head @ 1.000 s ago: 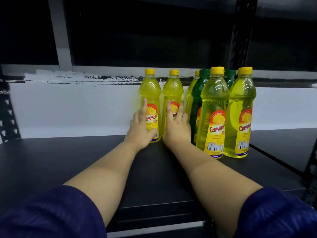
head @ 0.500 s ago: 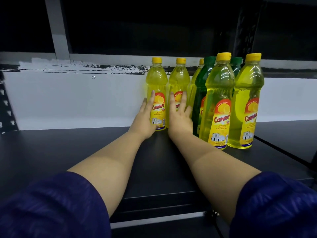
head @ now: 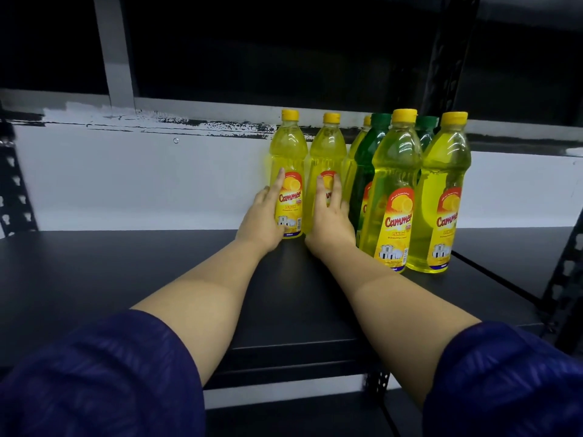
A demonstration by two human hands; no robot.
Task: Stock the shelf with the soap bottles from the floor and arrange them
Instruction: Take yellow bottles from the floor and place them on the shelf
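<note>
Left hand fingers straight, flat against leftmost yellow bottle; right hand likewise on second yellow bottle, just right of it. No closed grip. Both upright on shelf.

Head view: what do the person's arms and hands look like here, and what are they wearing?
Both forearms are bare from above the elbow down. The left hand and right hand are bare too: no gloves, rings, watch or bands show. Each upper arm is covered by a dark navy blue sleeve of slightly shiny, faintly textured fabric, ending near the elbow.
</note>
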